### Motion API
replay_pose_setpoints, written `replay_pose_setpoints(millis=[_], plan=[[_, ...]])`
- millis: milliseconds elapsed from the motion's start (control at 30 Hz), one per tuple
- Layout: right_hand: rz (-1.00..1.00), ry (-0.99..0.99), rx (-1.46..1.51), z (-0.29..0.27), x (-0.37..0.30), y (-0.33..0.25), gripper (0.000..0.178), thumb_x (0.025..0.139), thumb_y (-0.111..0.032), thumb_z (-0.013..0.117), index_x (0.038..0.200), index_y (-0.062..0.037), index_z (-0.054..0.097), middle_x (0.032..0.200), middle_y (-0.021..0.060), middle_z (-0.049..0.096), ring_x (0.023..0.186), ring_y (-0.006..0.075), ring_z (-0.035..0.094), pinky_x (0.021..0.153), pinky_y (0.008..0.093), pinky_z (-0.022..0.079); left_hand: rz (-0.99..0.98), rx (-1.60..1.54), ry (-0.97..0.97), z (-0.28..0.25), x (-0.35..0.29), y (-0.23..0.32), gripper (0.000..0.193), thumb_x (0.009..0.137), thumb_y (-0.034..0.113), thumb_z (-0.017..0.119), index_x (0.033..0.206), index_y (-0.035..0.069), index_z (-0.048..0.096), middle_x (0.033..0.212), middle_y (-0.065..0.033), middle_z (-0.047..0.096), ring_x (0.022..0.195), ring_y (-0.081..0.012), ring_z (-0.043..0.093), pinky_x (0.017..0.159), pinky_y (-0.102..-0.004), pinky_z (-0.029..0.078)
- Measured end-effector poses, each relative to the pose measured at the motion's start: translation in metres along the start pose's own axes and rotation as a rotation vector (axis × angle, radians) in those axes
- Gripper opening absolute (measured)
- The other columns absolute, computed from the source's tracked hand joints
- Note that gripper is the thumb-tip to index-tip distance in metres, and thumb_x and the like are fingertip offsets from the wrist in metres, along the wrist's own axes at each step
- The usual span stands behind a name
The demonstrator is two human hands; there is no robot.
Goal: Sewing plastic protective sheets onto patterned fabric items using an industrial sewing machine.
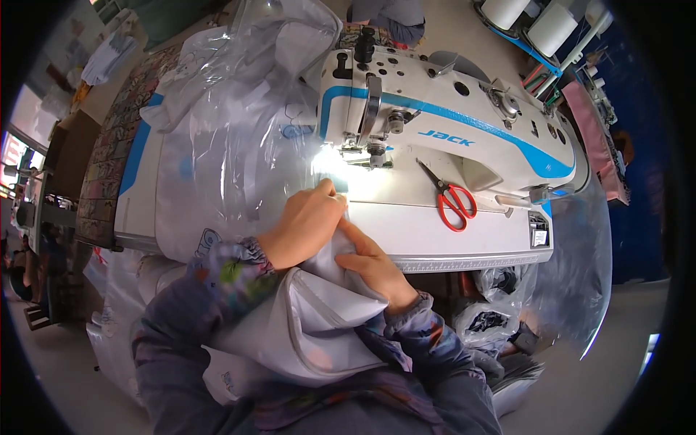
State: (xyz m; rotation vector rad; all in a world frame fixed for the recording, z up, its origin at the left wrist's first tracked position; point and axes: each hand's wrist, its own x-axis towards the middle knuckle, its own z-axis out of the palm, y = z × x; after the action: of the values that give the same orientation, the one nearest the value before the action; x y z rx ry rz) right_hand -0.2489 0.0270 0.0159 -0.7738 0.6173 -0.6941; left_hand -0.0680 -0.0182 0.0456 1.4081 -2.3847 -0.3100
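A white sewing machine [457, 138] with a blue stripe stands in front of me, its lamp lighting the needle area brightly. Pale grey-white fabric [326, 333] bunches in folds over my lap and rises to the machine bed. My left hand [306, 223] is closed on the fabric's edge just below the presser foot [376, 156]. Close beside it, my right hand [375, 268] grips the same fabric between thumb and fingers. Glare hides the edge under the needle. Clear plastic sheeting [232, 167] with printed drawings spreads over the bed to the left.
Red-handled scissors [455, 206] lie on the machine bed, right of the needle. White thread cones [552, 30] stand at the back right. Plastic bags [489, 322] with dark contents hang below the table's right side. A patterned cloth [123, 138] covers the left table end.
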Motion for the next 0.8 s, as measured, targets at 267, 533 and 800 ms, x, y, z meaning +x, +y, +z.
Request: replay_pose_setpoints(millis=[267, 533, 800], plan=[[0.066, 0.000, -0.031, -0.009, 0.030, -0.023, 0.075, 0.085, 0.009, 0.049, 0.157, -0.0005, 0.028, 0.137, 0.0101, 0.054, 0.118, 0.0129, 0.056, 0.097, 0.0257, 0.045, -0.055, 0.006, -0.008, 0.001, 0.022, -0.012, 0.017, 0.093, 0.017, 0.060, 0.083, 0.003, 0.064, 0.094, -0.0158, 0.061, 0.074, -0.0366, 0.066, 0.064, -0.0464, 0.053], [-0.522, -0.008, -0.908, -0.032, -0.005, -0.024, 0.062, 0.096, -0.010, 0.056, 0.152, 0.0023, 0.033, 0.139, 0.0144, 0.054, 0.123, 0.0224, 0.056, 0.100, 0.0375, 0.047, 0.094, -0.217, 0.448, -0.016, -0.001, -0.009, 0.022, 0.090, 0.008, 0.064, 0.112, 0.003, 0.069, 0.106, -0.0191, 0.064, 0.104, -0.0334, 0.063, 0.084, -0.0383, 0.053], [0.078, 0.272, 0.248, 0.012, -0.138, 0.060, 0.056, 0.110, -0.038, 0.035, 0.148, 0.0019, 0.037, 0.143, 0.0113, 0.052, 0.135, 0.0246, 0.044, 0.113, 0.0388, 0.035, -0.964, -0.729, 1.310, 0.029, -0.257, -0.118, 0.054, 0.103, 0.020, 0.056, 0.149, -0.002, 0.035, 0.137, -0.0206, 0.049, 0.129, -0.0255, 0.045, 0.103, -0.0383, 0.044]])
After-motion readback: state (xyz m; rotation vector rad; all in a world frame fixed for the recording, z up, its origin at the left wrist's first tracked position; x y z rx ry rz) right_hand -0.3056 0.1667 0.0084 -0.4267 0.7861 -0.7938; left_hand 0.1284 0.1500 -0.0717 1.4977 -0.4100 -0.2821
